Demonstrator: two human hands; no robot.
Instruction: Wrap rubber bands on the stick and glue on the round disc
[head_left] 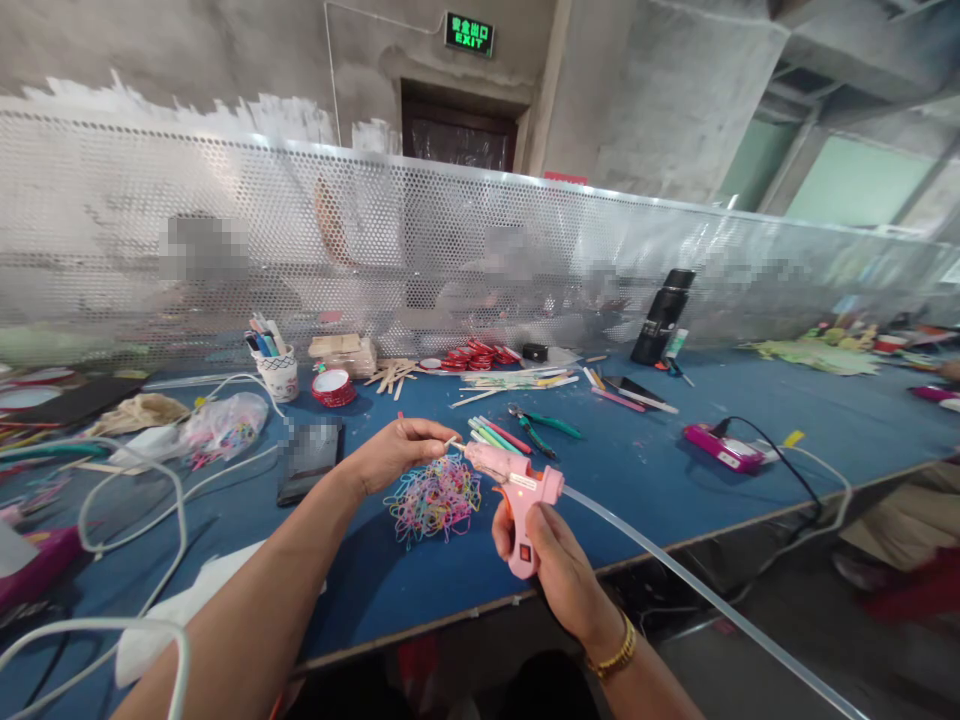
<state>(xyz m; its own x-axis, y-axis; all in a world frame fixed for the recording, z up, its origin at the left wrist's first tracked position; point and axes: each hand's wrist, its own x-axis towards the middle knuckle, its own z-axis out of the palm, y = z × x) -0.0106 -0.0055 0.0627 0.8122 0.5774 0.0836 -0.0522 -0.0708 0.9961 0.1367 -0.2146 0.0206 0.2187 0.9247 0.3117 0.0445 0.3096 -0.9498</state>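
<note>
My right hand [559,560] is wrapped round the grip of a pink hot glue gun [517,490], its nozzle pointing left. A long, clear glue stick [675,570] runs out of the gun's back toward the lower right. My left hand [401,450] is closed in a pinch at the nozzle tip. Between its fingertips is a small pale piece [451,441], too small to name. Below the nozzle lies a tangled heap of thin, multicoloured elastic bands [435,500] on the blue table [405,600].
Behind the gun lie green-handled pliers [541,428] and coloured glue sticks [495,434]. A dark phone [309,460] and white cables [180,500] are on the left. A black bottle [661,320] stands by the perforated metal screen [450,250]. A magenta power strip [721,448] lies to the right.
</note>
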